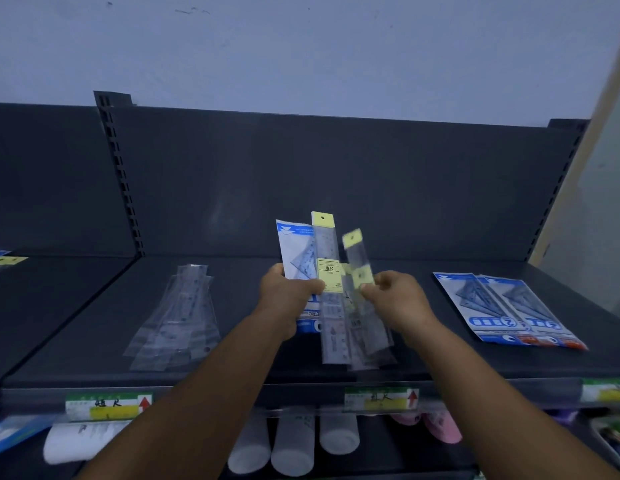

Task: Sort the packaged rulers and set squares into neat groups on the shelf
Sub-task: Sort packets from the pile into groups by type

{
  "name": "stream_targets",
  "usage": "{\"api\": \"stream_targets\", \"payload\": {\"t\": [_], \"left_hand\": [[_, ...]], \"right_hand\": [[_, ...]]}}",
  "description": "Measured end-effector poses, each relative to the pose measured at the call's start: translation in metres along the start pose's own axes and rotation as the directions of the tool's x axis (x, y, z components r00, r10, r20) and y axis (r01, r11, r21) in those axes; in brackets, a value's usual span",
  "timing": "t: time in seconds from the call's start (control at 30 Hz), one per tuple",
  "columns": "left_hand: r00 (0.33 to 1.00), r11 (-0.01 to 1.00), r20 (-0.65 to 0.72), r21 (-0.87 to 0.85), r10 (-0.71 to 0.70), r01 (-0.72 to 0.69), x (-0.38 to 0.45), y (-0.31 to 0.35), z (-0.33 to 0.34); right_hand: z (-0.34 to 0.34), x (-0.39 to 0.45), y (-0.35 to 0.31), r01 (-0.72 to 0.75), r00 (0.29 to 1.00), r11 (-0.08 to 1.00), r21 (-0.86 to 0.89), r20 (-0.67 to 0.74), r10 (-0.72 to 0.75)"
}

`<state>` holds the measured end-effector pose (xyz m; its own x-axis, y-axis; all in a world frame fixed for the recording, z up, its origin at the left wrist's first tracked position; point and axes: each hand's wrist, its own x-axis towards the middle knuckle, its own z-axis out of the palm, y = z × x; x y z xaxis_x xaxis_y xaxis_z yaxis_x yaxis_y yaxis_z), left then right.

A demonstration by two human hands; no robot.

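1. Hidden or unclear: the lower ends of the packs held in the middle blur together, so their count cannot be read. The long clear ruler pack with a yellow header card (328,271) covers much of the blue-and-white set square pack (294,249) behind it. Print on the yellow labels is too small to read.
2. Left hand (289,289): fingers curled round the set square pack and the long ruler pack, thumb on the front, holding both upright above the dark grey metal shelf (253,289).
3. Right hand (393,294): fingers pinch a shorter clear ruler pack with a yellow header (359,263), tilted to the right, just beside the long one.
4. Left on the shelf: a loose fan of clear ruler sleeves (178,320), overlapping, individual packs hard to separate.
5. Right on the shelf: overlapping blue-and-white set square packs (506,310), lying flat, well apart from the hands.
6. Shelf front edge carries green-yellow price tags with red arrows (109,405); handwriting blurred.
7. Lower shelf, partly cut off: white cylindrical tubes (293,445) and pink items (440,427), unidentifiable.
8. Room: dark slotted back panel (301,185), pale wall (301,46) above, dim light.
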<state>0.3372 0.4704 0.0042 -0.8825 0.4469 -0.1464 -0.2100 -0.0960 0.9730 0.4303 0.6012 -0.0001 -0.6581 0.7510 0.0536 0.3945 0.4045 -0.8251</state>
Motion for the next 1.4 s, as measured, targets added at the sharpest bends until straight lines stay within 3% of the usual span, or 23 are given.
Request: {"api": "stream_targets", "payload": {"t": [0.07, 0.2, 0.33, 0.6, 0.83, 1.0, 1.1, 1.2, 1.4], "left_hand": [[1.000, 1.000, 0.000, -0.009, 0.011, -0.011, -0.001, 0.001, 0.000], [0.998, 0.999, 0.022, -0.008, 0.052, -0.052, -0.004, 0.001, 0.004], [0.986, 0.986, 0.016, 0.023, 0.166, -0.167, -0.005, -0.001, 0.004], [0.974, 0.974, 0.011, 0.011, 0.225, -0.225, -0.003, -0.002, 0.001], [0.981, 0.982, -0.038, 0.018, 0.188, -0.187, 0.002, 0.001, -0.008], [0.982, 0.983, -0.042, -0.008, 0.183, -0.183, -0.001, 0.002, -0.005], [0.984, 0.985, -0.030, -0.007, 0.175, -0.175, -0.004, 0.002, 0.001], [0.985, 0.985, -0.013, 0.008, 0.173, -0.173, -0.008, 0.001, 0.007], [0.988, 0.987, 0.009, 0.044, 0.157, -0.158, -0.010, 0.002, 0.007]], "right_hand": [[0.003, -0.003, -0.004, 0.064, 0.998, 0.993, -0.102, -0.007, -0.065], [0.014, -0.009, -0.015, 0.029, 0.990, 0.971, 0.236, 0.125, -0.060], [0.015, -0.007, -0.014, -0.013, 0.991, 0.931, 0.365, 0.126, -0.036], [0.010, -0.002, -0.014, 0.011, 0.997, 0.928, 0.373, 0.064, -0.037], [0.008, 0.008, -0.004, 0.020, 1.000, 0.980, 0.197, -0.001, -0.020], [0.006, -0.001, -0.008, 0.141, 0.988, 0.976, -0.168, -0.045, -0.150], [0.008, -0.011, -0.017, 0.199, 0.980, 0.980, 0.002, 0.016, -0.199], [0.009, -0.016, -0.021, 0.148, 0.984, 0.972, 0.181, 0.073, -0.163], [0.002, -0.010, -0.012, 0.055, 0.998, 0.957, 0.284, 0.025, -0.065]]}}
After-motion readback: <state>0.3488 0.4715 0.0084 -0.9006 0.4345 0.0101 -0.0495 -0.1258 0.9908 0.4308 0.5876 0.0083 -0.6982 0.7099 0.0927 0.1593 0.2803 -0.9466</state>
